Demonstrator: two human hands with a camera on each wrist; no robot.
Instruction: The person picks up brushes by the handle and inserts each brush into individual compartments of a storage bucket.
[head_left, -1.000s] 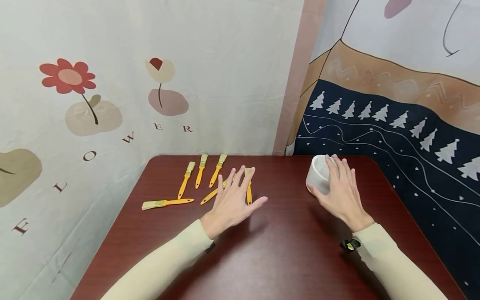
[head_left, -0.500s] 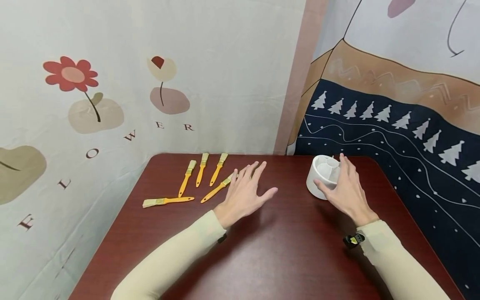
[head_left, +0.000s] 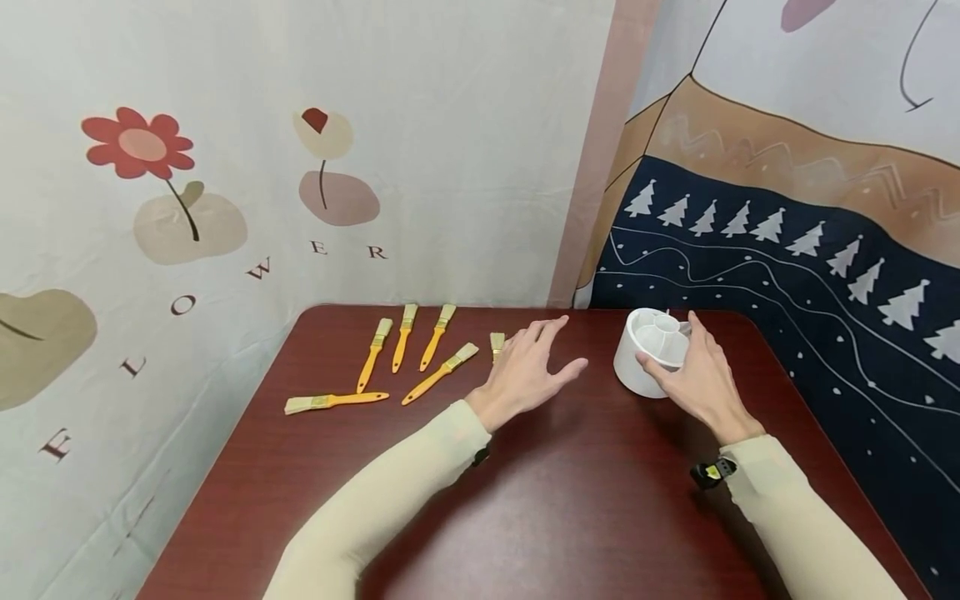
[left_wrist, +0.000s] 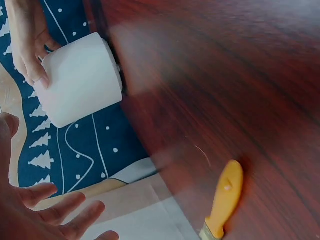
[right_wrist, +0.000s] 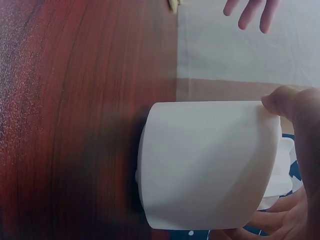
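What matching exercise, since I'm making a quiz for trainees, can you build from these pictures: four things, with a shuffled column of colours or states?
1. Left hand
2. Right hand
3. Brush handles
4. Table

A. Dark reddish brown
B. Thumb at the rim of the white container
C. Yellow-orange
D. Fingers spread, holding nothing

Pairs: 1-D, 2-B, 3-C, 4-A

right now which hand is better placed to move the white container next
The right hand, most likely: its thumb is at the rim of the white container, fingers on the opposite side. The left hand is apart from it and, in the head view, partly covers a paintbrush.
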